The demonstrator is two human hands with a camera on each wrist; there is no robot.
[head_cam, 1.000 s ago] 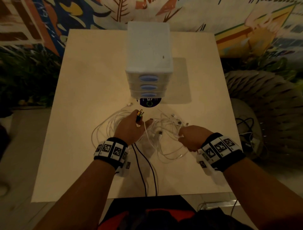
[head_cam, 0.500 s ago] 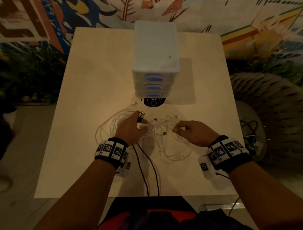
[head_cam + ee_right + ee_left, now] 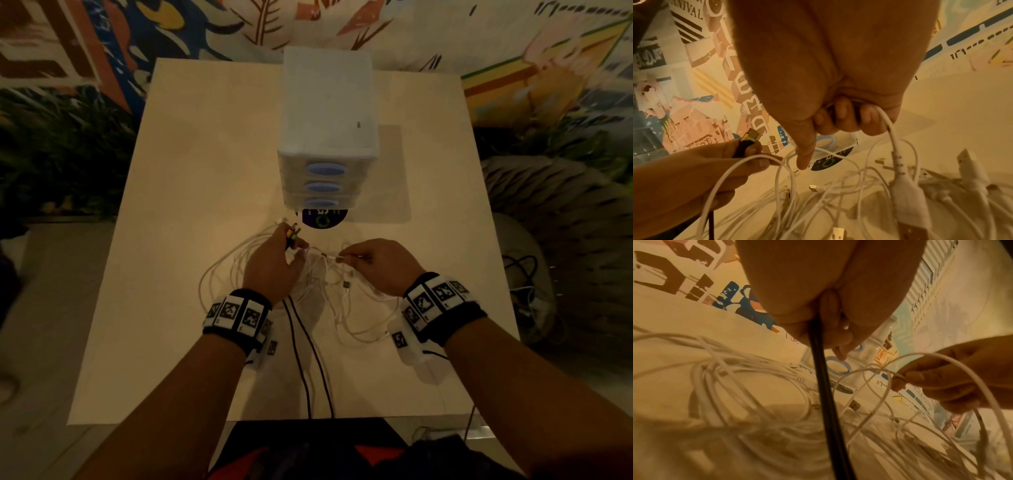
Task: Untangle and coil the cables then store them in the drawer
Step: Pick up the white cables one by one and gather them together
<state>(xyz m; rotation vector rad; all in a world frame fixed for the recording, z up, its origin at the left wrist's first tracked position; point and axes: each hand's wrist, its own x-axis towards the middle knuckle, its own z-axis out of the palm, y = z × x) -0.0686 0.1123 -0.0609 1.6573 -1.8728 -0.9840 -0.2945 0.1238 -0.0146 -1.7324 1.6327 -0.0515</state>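
A tangle of white cables [image 3: 329, 291] lies on the table in front of the white drawer unit [image 3: 329, 102], whose three blue-handled drawers are closed. My left hand [image 3: 291, 246] grips the black cable [image 3: 308, 359] just below its yellow-tipped plugs [image 3: 292, 233]. That cable runs back over the near table edge. The left wrist view shows the black cable [image 3: 824, 394] coming out of my curled fingers [image 3: 838, 337]. My right hand [image 3: 346, 257] pinches a white cable strand close to the left hand. In the right wrist view its fingers [image 3: 840, 116] curl round a white cable [image 3: 893, 142].
A dark round disc [image 3: 322, 221] lies at the foot of the drawer unit. White loops [image 3: 219, 274] spread left of my left hand. The cream table [image 3: 191, 192] stands against a painted wall. A woven basket [image 3: 555, 219] and floor cables [image 3: 524, 274] are at the right.
My right hand has moved left and forward, from the tangle's right side to just beside my left hand, lifting a white strand. My left hand keeps hold of the black cable.
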